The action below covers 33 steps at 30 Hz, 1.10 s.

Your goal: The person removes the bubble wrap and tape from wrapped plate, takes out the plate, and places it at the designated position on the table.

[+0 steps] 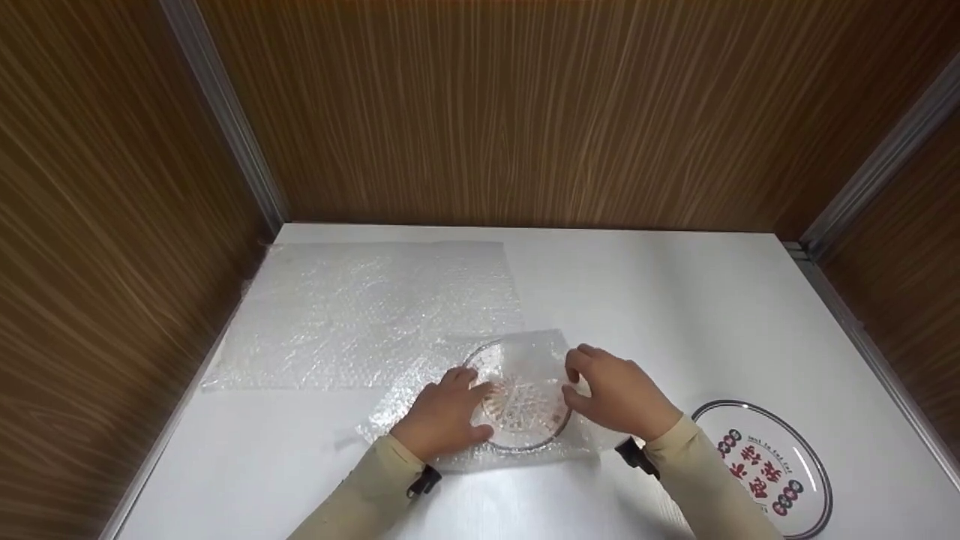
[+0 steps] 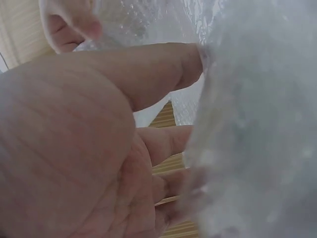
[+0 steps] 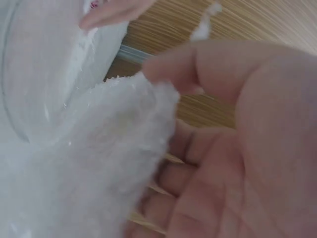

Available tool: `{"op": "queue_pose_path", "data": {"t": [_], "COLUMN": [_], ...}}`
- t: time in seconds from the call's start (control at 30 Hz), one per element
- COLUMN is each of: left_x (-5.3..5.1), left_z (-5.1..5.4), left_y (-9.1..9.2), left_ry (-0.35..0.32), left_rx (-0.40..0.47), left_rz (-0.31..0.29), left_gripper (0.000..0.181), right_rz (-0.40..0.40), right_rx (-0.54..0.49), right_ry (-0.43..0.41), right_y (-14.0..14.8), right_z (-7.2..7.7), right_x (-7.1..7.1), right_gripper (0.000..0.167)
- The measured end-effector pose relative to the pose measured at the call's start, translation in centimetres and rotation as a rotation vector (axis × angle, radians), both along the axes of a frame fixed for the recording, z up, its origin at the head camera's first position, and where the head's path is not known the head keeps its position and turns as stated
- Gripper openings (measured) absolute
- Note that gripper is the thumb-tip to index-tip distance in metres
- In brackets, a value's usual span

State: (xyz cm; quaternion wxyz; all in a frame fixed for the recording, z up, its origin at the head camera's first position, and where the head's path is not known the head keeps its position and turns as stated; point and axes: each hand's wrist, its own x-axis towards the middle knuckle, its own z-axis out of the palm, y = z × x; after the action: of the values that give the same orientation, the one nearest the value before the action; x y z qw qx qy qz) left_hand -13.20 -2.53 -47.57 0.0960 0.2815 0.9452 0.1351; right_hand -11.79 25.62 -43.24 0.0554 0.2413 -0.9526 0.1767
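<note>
A round clear plate [image 1: 525, 439] with a dark rim lies under and among bubble wrap [image 1: 397, 397] near the front middle of the table. The left hand [image 1: 442, 416] rests on the plate's left side with fingers spread; in the left wrist view, its thumb touches the wrap [image 2: 257, 119]. At the plate's right, the right hand [image 1: 626, 394] pinches an edge of the wrap between thumb and fingers, and the right wrist view shows that wrap [image 3: 114, 124] raised in its grip.
A large flat sheet of bubble wrap [image 1: 360, 315] covers the back left of the white table [image 1: 637, 300]. Another round plate with red characters [image 1: 787, 457] lies at the front right, partly behind the right sleeve. Wood-patterned walls [image 1: 487, 112] enclose the table.
</note>
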Motion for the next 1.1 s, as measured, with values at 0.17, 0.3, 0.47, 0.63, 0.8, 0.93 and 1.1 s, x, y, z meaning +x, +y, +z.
{"op": "queue_pose_path", "data": {"t": [0.17,0.3,0.47,0.63,0.8,0.93,1.1], "left_x": [0.1,0.2,0.2,0.1,0.2,0.2,0.3], "left_z": [0.0,-0.1,-0.1,0.0,0.1,0.2,0.2], "left_y": [0.0,-0.1,-0.1,0.1,0.1,0.0,-0.1], "left_ry": [0.01,-0.007,-0.037,-0.045,-0.012,-0.01,0.0], "left_rx": [-0.003,0.017,0.042,0.017,0.003,0.002,-0.001], "left_rz": [0.005,0.024,0.027,0.025,0.016,0.014,0.006], "left_gripper": [0.064,0.063,0.061,0.063,0.063,0.063,0.061], "right_rz": [-0.166,-0.292,-0.388,-0.464,-0.545,-0.578,-0.552], "right_rx": [-0.098,-0.175,-0.23,-0.226,-0.134,-0.127,-0.254], "right_ry": [0.157,0.232,0.301,0.322,0.142,0.115,0.433], "right_y": [1.1,2.0,2.9,4.0,5.8,6.4,4.9], "right_z": [0.9,1.5,2.0,2.2,2.5,3.3,4.2], "right_x": [-0.3,-0.5,-0.7,-1.2,-1.2,-0.7,0.2], "right_gripper": [0.013,0.006,0.011,0.013,0.025,0.044,0.029]}}
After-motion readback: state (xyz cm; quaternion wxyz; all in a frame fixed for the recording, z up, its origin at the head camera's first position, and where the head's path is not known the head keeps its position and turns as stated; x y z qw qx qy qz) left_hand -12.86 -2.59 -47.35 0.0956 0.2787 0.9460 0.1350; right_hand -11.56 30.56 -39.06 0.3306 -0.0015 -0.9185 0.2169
